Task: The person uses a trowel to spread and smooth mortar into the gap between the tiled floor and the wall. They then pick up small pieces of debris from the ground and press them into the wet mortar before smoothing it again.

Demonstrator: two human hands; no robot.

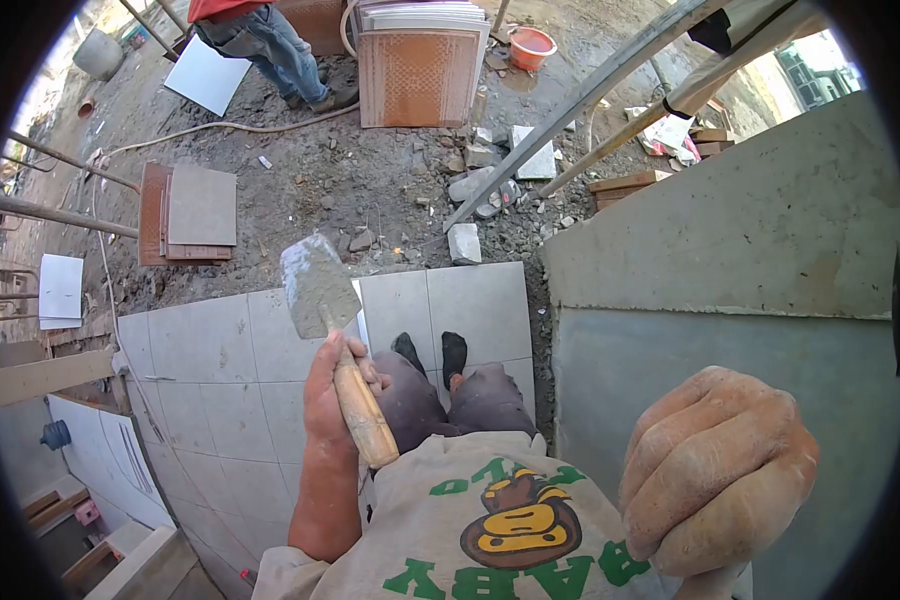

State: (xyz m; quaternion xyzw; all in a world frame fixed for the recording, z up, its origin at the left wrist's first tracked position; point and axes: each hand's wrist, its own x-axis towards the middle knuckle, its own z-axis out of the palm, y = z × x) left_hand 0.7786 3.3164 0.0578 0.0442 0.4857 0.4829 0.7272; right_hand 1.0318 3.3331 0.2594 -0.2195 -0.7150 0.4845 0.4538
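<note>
My left hand [338, 395] is wrapped round the worn wooden handle of a trowel [315, 285]. Its flat blade points away from me and is coated with grey mortar. The blade hangs above the pale tiled floor [480, 310], near the floor's far edge. My right hand [720, 470] is raised close to the camera on the right, dusty, with its fingers curled into a fist. Whatever might be inside those fingers is hidden. Below, my dark shoes [453, 355] rest on the tiles.
A grey low wall [720, 230] runs along the right. Beyond the tiles lies rough ground with rubble, a stack of tiles [202, 205], boxed tiles [420, 75], an orange basin [532, 47] and slanting poles [580, 115]. Another person's legs [285, 55] stand at the back.
</note>
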